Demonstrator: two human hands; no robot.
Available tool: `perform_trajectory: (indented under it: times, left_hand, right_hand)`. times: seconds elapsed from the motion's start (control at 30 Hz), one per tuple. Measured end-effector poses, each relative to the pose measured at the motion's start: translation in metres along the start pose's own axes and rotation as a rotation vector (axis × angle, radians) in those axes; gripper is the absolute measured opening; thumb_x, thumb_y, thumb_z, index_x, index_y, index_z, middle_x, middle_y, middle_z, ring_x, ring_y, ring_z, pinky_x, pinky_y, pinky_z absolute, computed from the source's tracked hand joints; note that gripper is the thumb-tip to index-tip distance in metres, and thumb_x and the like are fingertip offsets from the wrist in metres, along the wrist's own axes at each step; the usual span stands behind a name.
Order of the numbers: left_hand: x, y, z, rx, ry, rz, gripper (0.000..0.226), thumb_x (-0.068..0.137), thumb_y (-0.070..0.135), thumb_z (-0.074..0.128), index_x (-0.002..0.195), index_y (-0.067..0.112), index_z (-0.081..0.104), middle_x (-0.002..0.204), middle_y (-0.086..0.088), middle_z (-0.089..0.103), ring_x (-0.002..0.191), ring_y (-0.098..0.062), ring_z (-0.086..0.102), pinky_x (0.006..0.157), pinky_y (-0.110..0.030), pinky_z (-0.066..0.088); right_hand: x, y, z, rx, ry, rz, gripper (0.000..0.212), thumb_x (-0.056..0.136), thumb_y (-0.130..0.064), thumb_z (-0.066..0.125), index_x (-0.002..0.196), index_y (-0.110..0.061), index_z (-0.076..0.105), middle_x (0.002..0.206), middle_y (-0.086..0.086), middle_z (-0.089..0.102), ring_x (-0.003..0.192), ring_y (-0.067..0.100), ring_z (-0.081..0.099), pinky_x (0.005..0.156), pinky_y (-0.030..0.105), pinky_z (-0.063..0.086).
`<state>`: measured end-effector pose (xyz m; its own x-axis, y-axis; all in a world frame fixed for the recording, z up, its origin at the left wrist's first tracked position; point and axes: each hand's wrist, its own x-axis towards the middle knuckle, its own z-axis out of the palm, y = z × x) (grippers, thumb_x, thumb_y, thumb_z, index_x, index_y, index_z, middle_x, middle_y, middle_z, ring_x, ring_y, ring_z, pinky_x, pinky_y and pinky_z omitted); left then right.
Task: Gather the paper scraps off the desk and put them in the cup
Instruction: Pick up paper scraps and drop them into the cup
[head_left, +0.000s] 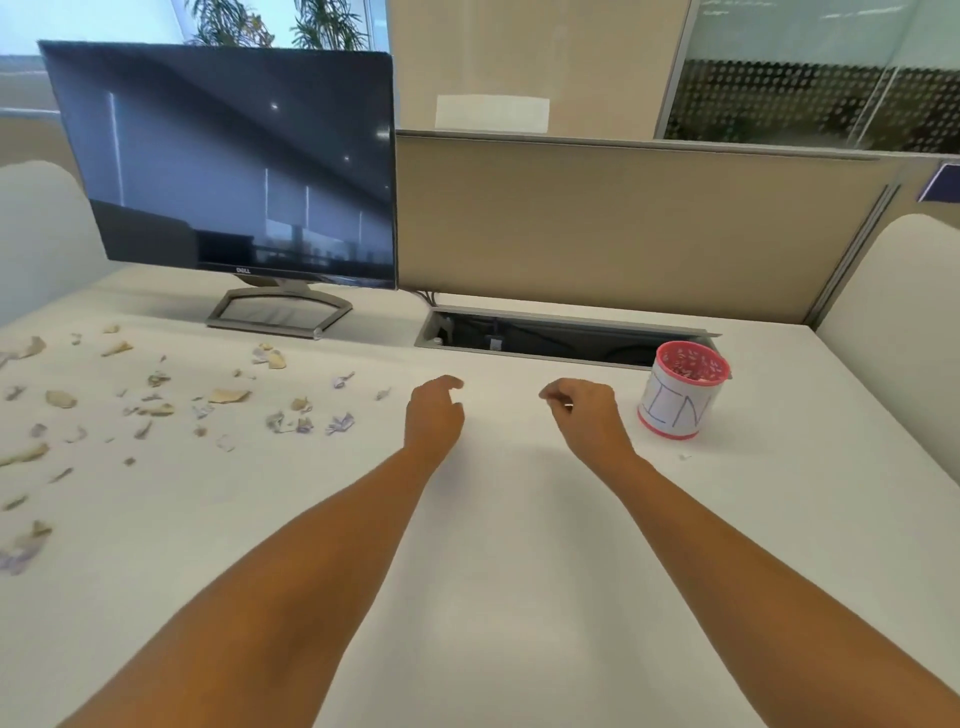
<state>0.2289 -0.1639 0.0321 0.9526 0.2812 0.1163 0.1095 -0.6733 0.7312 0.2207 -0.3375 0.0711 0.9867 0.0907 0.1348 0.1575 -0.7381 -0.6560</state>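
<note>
the paper scraps (228, 396) lie scattered across the left part of the frame on the white desk (493, 597), all of them left of the left hand (435, 415). the closest bits sit near its knuckles, but it touches none. the cup (683, 395) stands right of centre, near the right hand (587, 418) and apart from it. one stray scrap (684, 457) lies on the desk just below the cup.

both bare forearms reach up from the lower edge to the middle of the frame, with the hands side by side, apart and palms down. the left hand's fingers are loosely curled and hold nothing visible. the right hand's fingers curl in toward the thumb with a pale speck at the tips; i cannot tell whether it pinches a scrap.

the scraps are torn and crumpled, some tan, some white with purplish marks. the cup is pink mesh wrapped in white paper with blue lettering, and small bits show inside it.

a dark monitor (223, 166) stands at upper left.
</note>
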Motion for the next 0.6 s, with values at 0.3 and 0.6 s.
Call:
perform_trajectory:
  times: [0.3,0.6]
  left_hand:
    - [-0.015,-0.132,-0.116,0.318,0.196,-0.327,0.059,0.094,0.021,0.050,0.143,0.000,0.024,0.154,-0.018,0.014,0.145,-0.034,0.006,0.117,-0.047,0.013]
    - [-0.007,-0.172,-0.140,0.162,0.034,-0.358,0.072,0.093,0.023,0.053,0.146,0.000,0.011,0.157,-0.016,0.001,0.146,-0.027,0.003,0.118,-0.040,0.010]
  right_hand:
    - [-0.001,-0.076,0.094,-0.018,-0.359,-0.170,0.023,0.091,-0.007,0.050,0.105,-0.006,0.068,0.114,0.012,0.067,0.105,0.023,0.061,0.088,0.020,0.042]
    - [0.008,-0.124,0.162,-0.058,-0.515,-0.168,0.053,0.091,-0.022,0.056,0.139,-0.010,0.037,0.149,0.008,0.032,0.138,0.024,0.029,0.109,0.028,0.024]
